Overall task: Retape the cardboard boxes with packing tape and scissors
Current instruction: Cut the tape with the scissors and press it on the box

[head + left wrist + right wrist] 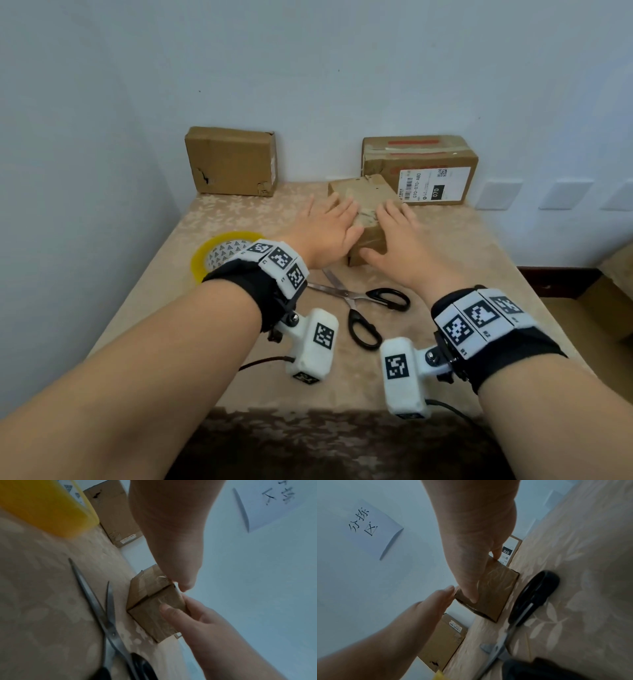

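Here, in the head view, the left hand [327, 228] and right hand [399, 236] lie with straight fingers flat on the small cardboard box [361, 198] at frame centre, each thumb against its near end face. The scissors [359, 305] lie blades apart just below it; the tape roll [219, 255] sits at centre left. Two larger boxes stand against the wall, the plain box [231, 161] at upper left and the labelled box [419, 169] at upper right.

Left wrist view: both thumbs touch the small box's end, centre frame; scissors at lower left.

Right wrist view: the right thumb presses the end face; a handwritten paper sign [368, 524] hangs at upper left.
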A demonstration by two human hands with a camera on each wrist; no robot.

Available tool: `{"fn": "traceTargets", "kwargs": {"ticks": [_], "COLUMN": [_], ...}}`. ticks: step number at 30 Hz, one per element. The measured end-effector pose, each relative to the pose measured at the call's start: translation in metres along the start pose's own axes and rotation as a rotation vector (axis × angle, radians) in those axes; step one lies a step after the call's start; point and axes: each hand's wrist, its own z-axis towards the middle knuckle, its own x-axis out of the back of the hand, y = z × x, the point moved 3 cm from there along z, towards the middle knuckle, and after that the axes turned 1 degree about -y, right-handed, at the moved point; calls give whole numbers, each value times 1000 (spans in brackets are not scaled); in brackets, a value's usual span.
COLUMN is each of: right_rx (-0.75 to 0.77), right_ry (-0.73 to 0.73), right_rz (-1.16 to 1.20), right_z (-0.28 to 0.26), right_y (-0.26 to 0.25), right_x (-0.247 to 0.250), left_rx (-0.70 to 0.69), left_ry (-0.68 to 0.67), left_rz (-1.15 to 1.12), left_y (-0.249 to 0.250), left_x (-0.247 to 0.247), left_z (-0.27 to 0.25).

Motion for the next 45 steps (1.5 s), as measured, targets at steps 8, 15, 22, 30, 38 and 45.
{"fn": "traceTargets", "kwargs": {"ticks": [8,15,22,30,38,45], "right_rx": [43,-205,-26,-224,-160,-125], "right_ry": [14,124,-15,194,185,200], "right_rz": [74,-15,186,96,348,459], "right_z": [0,8,13,1,7,15], "right_y": [4,-11,-5,28,16,14], "right_x": [5,3,16,33,30,15], "left_rx": [10,151,227,295,271,375], "left_ry": [-21,24,104,145,339,387], "left_rz": [46,-324,-493,-913,-1028,-983], "left_y": [-12,-30,-44,-19,-24,-40], "left_x": [-3,7,17,-15,2,0], "left_z": [-6,18,14,-5,5,19]}}
